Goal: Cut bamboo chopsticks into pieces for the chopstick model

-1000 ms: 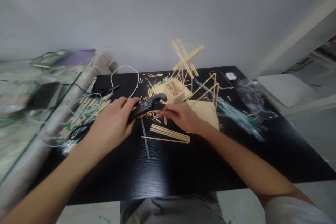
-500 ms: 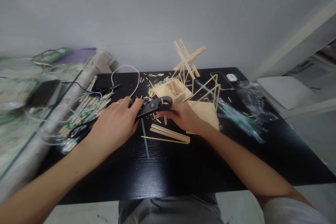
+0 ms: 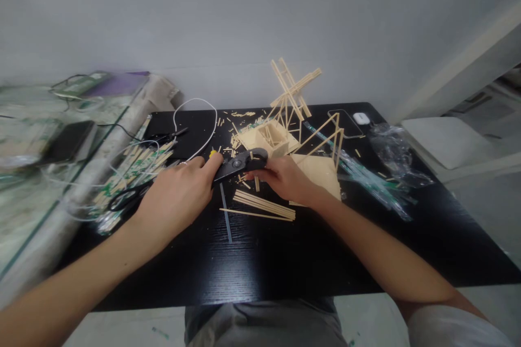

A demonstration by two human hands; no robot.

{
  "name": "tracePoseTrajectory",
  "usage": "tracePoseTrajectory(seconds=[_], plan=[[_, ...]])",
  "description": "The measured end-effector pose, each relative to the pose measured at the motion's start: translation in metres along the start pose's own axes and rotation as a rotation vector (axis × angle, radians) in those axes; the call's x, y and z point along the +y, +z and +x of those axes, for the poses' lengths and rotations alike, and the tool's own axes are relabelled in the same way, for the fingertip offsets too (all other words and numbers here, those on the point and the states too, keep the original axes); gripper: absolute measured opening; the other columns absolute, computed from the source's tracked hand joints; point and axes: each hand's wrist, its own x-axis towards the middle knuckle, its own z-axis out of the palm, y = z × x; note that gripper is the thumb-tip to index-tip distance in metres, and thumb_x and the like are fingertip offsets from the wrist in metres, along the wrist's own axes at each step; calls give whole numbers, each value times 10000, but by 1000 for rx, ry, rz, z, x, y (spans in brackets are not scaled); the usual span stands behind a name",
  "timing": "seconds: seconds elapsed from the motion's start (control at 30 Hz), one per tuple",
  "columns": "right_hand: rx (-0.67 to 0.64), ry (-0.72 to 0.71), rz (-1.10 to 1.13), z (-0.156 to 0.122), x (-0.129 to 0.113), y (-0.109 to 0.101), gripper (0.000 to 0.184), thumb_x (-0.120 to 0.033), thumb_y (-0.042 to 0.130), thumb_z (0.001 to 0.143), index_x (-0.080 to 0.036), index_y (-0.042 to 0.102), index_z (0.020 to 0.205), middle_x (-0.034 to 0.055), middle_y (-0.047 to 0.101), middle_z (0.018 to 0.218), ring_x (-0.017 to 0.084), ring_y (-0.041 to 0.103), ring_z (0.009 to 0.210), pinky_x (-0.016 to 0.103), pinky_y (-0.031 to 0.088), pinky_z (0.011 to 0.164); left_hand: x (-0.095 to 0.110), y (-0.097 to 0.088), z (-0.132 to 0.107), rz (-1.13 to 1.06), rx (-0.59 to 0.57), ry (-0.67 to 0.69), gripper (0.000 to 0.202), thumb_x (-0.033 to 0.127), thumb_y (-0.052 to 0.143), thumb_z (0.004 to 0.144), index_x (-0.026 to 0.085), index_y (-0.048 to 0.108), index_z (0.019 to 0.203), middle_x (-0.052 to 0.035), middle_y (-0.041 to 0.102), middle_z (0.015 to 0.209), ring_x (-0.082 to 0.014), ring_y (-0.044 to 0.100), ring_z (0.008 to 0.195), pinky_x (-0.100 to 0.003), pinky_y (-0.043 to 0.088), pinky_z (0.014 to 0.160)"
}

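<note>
One black cutter, probably rigid, best held by its handles, is filling the wrapped grip of the left hand above the counter; the right hand's grip is pinching one wooden stick, probably light, snappable, beside the jaws.

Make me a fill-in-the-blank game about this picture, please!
1. The person's ____ hand grips the black cutters.
2. The row of thin wooden sticks lies on a table whose colour is ____.
3. The earbud case near the back of the table is ____ in colour.

Missing words: left; black; white.
</note>
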Motion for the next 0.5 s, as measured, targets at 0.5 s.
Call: tracePoseTrajectory(seconds=[0.5], plan=[[0,63,-81,3,-11,-31,278,-372,599,1050,-184,796,995,61,778,954,183,688,833,309,495,755,-27,1,13,-265,204,-140,363,275,551,953,212,612,1305,-114,754,1167,-289,693,968,-359,474,753]])
